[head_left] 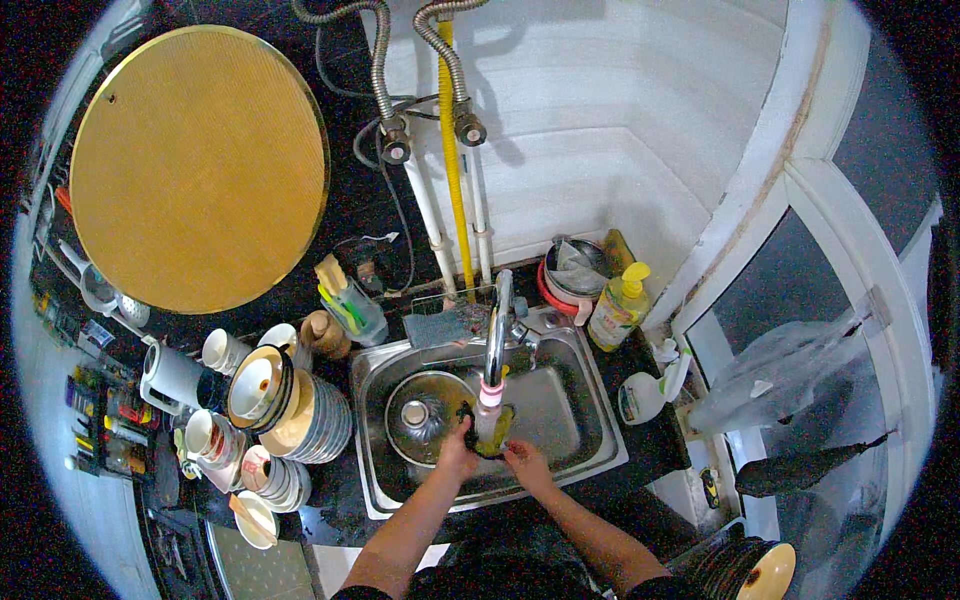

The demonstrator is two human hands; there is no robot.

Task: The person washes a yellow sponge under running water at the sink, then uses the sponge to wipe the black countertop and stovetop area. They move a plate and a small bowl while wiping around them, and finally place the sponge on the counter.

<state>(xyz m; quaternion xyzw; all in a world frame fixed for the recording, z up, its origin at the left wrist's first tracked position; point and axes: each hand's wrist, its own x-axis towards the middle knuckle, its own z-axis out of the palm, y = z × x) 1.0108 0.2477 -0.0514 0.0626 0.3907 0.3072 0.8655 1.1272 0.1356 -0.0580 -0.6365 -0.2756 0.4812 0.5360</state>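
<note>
Over the stainless steel sink (365,450), directly below the chrome faucet (496,330), both hands hold a dark-rimmed item with yellow-green on it (493,431), possibly a bowl or a cloth. My left hand (457,452) grips its left edge, and the fingers of my right hand (527,466) pinch its lower right edge. Water seems to run from the faucet's pinkish-lit tip onto it. To the left, a round metal lid or pan (442,384) with a shiny knob-like centre lies in the basin, partly behind my left hand.
Stacked bowls and plates (326,420) crowd the counter left of the sink. Behind the sink are a clear utensil holder (364,319) and a pot (576,271). A yellow pump bottle (619,307) and a white spray bottle (649,396) stand at right. More plates (769,570) sit lower right.
</note>
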